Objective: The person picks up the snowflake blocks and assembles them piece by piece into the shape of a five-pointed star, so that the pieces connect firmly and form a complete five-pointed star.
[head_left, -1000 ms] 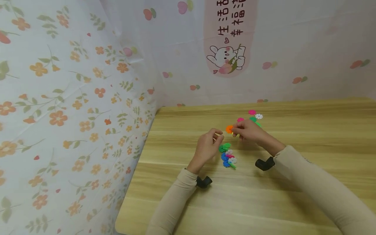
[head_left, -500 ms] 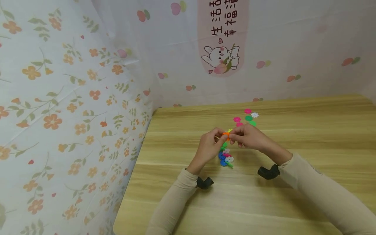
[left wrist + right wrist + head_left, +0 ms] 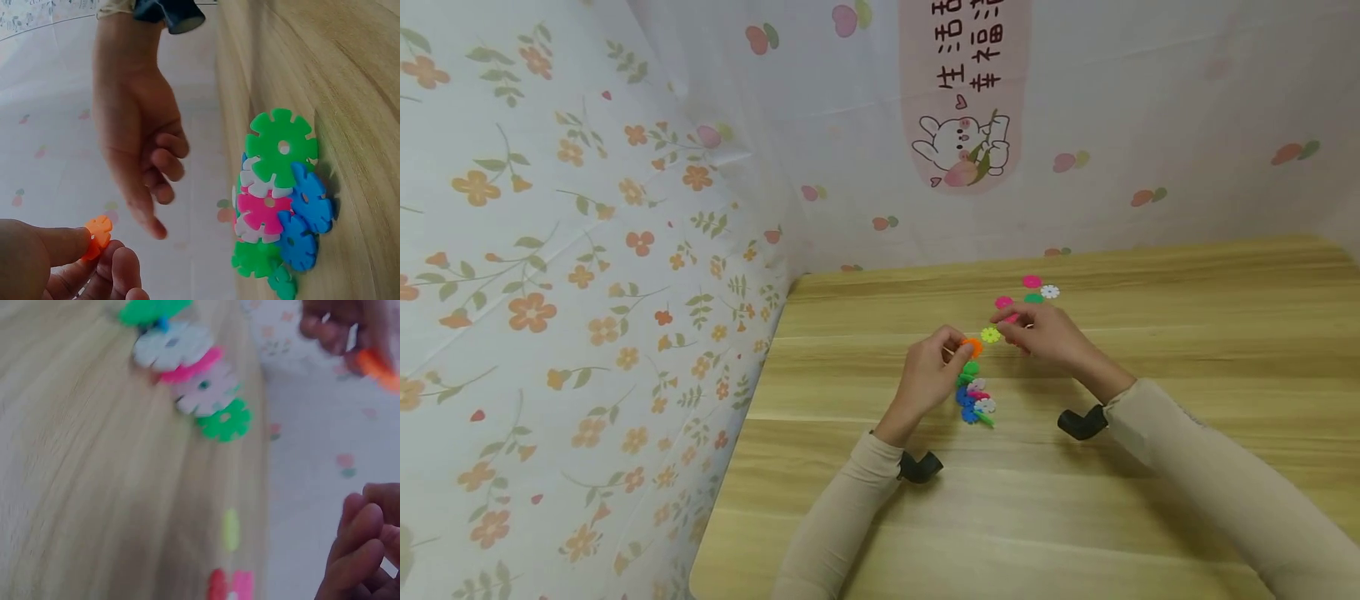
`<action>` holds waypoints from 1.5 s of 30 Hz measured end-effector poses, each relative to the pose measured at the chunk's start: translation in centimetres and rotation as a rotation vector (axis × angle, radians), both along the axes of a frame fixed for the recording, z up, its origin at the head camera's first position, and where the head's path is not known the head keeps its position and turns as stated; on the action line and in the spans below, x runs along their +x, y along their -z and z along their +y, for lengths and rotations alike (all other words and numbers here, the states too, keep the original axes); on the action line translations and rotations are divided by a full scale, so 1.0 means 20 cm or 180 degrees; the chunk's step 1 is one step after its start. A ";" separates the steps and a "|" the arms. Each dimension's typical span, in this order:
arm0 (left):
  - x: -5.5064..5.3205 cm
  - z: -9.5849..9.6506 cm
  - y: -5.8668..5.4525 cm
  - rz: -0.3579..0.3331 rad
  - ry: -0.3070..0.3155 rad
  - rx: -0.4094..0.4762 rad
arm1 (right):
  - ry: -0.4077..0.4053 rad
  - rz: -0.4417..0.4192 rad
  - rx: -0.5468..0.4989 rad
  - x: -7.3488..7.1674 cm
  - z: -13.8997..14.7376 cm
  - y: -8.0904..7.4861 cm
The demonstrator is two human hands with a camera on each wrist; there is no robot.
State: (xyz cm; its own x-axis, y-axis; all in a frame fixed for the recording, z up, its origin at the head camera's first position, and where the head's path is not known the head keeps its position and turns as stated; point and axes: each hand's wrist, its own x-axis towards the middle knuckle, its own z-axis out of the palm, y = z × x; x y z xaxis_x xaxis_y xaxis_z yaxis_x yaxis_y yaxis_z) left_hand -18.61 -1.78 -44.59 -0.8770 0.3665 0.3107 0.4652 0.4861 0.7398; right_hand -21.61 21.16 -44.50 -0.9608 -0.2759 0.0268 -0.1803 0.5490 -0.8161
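Note:
Between thumb and fingers, my left hand [image 3: 927, 379] pinches an orange notched plastic disc [image 3: 98, 237], a flower-shaped linking piece, held up off the table. Just in front of me lies a joined cluster of green, blue, white and pink discs [image 3: 265, 209], some standing on edge through others' slots. My right hand [image 3: 1043, 332] holds nothing; its fingers are loosely bent above the table, near a flat yellow disc [image 3: 991, 335]. In the right wrist view the orange disc shows blurred at the top right, in the left hand's fingers.
Beyond the right hand lie loose discs: pink [image 3: 1032, 282], white [image 3: 1050, 292] and dark green [image 3: 1033, 298], with more pink ones partly hidden by that hand. The wooden table [image 3: 1135, 508] meets a printed cloth [image 3: 1075, 200] at the back and a floral one at the left.
My right hand brought the orange disc leftward, and the left hand took it. The right hand then let go and drew back right toward the loose discs, uncovering the yellow one.

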 end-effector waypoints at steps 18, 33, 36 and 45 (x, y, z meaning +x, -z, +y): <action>0.01 -0.03 -0.02 -0.0019 0.0005 0.0074 | 0.0067 0.0161 0.0918 -0.22 -0.06 0.29; 0.00 -0.04 -0.01 -0.0042 0.0128 0.0258 | 0.0167 0.0283 0.1049 -0.23 -0.10 0.29; 0.00 -0.03 -0.01 -0.0043 0.0142 0.0246 | 0.0187 0.0357 0.1077 -0.21 -0.09 0.28; 0.01 -0.02 -0.01 -0.0008 0.0152 0.0240 | 0.0217 0.0289 0.1459 -0.13 -0.03 0.21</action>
